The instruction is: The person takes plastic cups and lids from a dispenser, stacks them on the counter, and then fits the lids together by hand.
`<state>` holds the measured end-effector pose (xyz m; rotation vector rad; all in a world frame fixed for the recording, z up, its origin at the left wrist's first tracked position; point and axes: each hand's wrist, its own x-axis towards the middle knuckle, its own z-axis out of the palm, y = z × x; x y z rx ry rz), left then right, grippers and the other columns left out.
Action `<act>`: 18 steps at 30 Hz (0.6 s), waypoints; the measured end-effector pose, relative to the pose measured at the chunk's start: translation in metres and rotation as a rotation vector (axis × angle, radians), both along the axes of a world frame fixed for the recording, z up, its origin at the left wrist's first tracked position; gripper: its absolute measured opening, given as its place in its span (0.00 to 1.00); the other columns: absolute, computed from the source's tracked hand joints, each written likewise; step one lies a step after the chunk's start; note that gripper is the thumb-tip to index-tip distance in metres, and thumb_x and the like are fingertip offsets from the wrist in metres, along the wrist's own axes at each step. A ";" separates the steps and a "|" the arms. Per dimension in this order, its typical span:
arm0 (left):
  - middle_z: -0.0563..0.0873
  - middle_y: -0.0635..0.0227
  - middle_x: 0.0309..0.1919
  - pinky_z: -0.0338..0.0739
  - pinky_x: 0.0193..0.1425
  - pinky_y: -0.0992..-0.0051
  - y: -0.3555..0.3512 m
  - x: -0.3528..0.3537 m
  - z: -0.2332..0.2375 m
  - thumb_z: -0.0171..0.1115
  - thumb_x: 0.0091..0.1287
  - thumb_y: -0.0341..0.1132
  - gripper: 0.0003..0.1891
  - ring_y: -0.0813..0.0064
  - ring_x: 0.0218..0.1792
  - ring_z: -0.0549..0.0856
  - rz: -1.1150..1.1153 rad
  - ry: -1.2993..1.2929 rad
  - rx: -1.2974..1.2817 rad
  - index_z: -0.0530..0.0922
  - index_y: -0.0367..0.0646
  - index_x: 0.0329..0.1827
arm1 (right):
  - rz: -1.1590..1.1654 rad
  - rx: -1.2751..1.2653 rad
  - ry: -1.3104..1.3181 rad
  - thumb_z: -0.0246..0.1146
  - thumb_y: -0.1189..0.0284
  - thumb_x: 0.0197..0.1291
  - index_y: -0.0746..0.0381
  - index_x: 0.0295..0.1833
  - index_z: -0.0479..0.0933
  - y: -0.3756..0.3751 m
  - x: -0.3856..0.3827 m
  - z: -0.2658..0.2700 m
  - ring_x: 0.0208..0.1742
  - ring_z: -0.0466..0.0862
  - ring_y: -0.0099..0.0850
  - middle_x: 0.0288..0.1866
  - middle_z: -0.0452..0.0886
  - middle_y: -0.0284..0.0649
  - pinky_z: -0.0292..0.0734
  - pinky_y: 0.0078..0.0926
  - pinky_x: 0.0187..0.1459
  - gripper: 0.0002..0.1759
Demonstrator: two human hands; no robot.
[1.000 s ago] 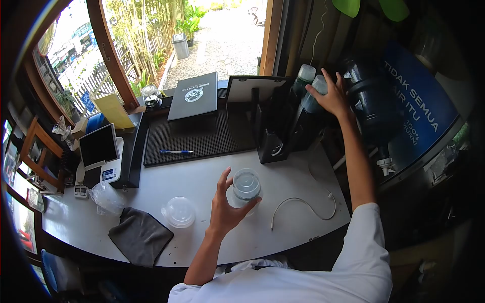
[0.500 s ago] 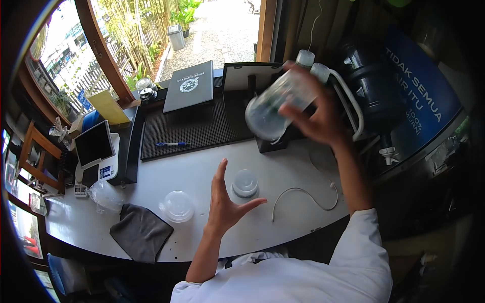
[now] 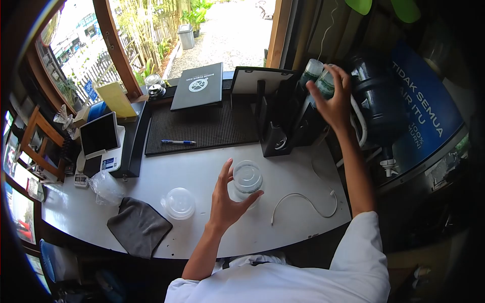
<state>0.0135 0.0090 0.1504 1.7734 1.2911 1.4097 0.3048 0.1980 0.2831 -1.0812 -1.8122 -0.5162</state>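
Observation:
My left hand [image 3: 225, 197] curves around a clear plastic cup [image 3: 247, 177] that stands upside down on the white counter [image 3: 202, 237]. Its thumb lies across the near side of the cup and its fingers are along the left side. At the back right, my right hand [image 3: 332, 103] is raised with thumb and fingers spread around the upper part of a stack of clear cups with green print [image 3: 326, 86]. A second cup stack [image 3: 311, 71] rises just to its left. A round clear lid or shallow tub [image 3: 180, 203] lies on the counter left of my left hand.
A grey cloth [image 3: 139, 227], a crumpled plastic bag [image 3: 106, 187] and a tablet [image 3: 100, 135] are on the left. A pen [image 3: 178, 142] rests on the black mat [image 3: 202, 126] near a dark menu [image 3: 198, 87]. A white cable [image 3: 298, 196] and a water jug [image 3: 376, 101] are on the right.
The clear cup or cups carried in my right hand are no longer in the air; that hand has moved back to the stacks. My left hand has closed around the cup on the counter.

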 end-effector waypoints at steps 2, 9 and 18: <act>0.82 0.49 0.61 0.74 0.73 0.54 0.003 0.000 0.007 0.86 0.50 0.41 0.60 0.54 0.64 0.83 0.005 0.004 0.014 0.52 0.50 0.82 | 0.495 -0.312 -0.017 0.76 0.48 0.56 0.56 0.72 0.72 -0.063 -0.052 -0.005 0.70 0.74 0.49 0.71 0.71 0.50 0.75 0.47 0.67 0.43; 0.68 0.42 0.74 0.69 0.75 0.51 -0.001 0.005 0.005 0.89 0.45 0.46 0.70 0.48 0.73 0.72 0.006 0.148 0.013 0.42 0.51 0.85 | 0.734 -0.499 -0.119 0.77 0.57 0.58 0.56 0.75 0.67 -0.076 -0.074 -0.012 0.66 0.82 0.41 0.70 0.77 0.47 0.82 0.38 0.62 0.43; 0.85 0.47 0.57 0.73 0.72 0.54 -0.003 0.007 -0.034 0.84 0.53 0.38 0.60 0.51 0.61 0.85 0.005 0.048 -0.103 0.47 0.48 0.82 | 0.007 -0.091 0.246 0.72 0.48 0.62 0.57 0.74 0.67 0.147 0.071 0.063 0.59 0.85 0.49 0.61 0.82 0.52 0.80 0.40 0.60 0.42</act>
